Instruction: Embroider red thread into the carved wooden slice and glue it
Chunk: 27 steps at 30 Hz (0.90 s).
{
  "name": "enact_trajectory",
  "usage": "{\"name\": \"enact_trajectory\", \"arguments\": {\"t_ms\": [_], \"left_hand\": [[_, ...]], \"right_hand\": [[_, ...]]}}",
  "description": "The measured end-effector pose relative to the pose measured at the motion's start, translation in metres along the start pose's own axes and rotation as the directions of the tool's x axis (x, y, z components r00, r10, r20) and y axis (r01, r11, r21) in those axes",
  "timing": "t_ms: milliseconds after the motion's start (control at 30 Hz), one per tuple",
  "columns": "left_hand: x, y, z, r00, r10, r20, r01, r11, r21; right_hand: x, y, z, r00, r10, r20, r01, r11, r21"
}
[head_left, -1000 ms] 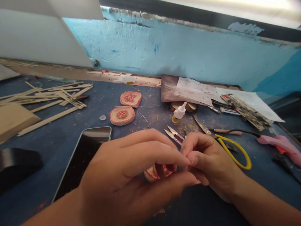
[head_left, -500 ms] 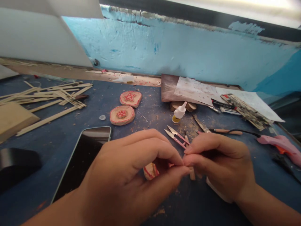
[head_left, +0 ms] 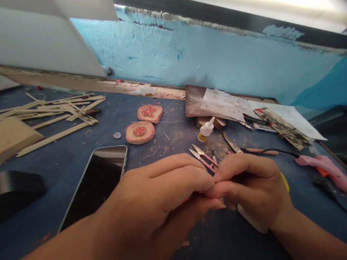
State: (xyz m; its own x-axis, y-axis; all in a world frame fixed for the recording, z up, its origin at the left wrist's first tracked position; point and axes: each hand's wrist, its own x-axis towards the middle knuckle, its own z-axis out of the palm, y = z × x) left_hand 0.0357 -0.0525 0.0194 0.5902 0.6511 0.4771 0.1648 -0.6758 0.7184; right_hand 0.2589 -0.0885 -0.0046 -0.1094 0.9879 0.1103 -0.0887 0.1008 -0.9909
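Note:
My left hand [head_left: 162, 191] and my right hand [head_left: 252, 187] meet fingertip to fingertip above the desk, both in a closed pinch. Whatever lies between the fingers is hidden; only a speck of red shows under the left forefinger. Just beyond the fingertips lie thread snips [head_left: 204, 159] with pink handles, blades apart. A small glue bottle [head_left: 206, 130] with a white nozzle and a yellow label stands farther back. To its left are two wood slices with red rims, one bearing a red star [head_left: 150, 113], the other a red flower [head_left: 140, 132].
A phone [head_left: 100, 177] lies left of my left hand. Thin wooden sticks [head_left: 62, 108] and a wood block [head_left: 17, 137] fill the far left. At right are a pink glue gun [head_left: 322, 168] with a cord, scissors [head_left: 231, 142] and stained papers [head_left: 223, 103].
My left fingers have curled lower and closed in against the right fingertips. A red-rimmed wood piece seen beneath them is now covered. A bit of yellow shows behind my right hand.

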Motion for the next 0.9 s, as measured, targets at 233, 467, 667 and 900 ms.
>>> {"name": "enact_trajectory", "arguments": {"t_ms": [233,467,667,900], "left_hand": [[0.002,0.001,0.0,0.998,-0.065,0.006,0.065,0.992,-0.105],[0.0,0.001,0.003,0.984,-0.172,-0.05,0.153,0.951,-0.268],[-0.001,-0.001,0.002,0.976,-0.17,-0.138,0.127,0.953,-0.274],[-0.001,0.0,0.004,0.983,-0.061,-0.173,0.021,0.975,-0.22]], "right_hand": [[0.0,0.007,0.006,0.93,0.293,0.221,-0.365,0.802,0.473],[0.0,0.016,0.006,0.916,0.267,0.3,-0.392,0.757,0.523],[-0.001,0.015,0.001,0.92,0.25,0.301,-0.38,0.755,0.534],[0.0,0.015,0.004,0.918,0.262,0.298,-0.386,0.765,0.516]]}}
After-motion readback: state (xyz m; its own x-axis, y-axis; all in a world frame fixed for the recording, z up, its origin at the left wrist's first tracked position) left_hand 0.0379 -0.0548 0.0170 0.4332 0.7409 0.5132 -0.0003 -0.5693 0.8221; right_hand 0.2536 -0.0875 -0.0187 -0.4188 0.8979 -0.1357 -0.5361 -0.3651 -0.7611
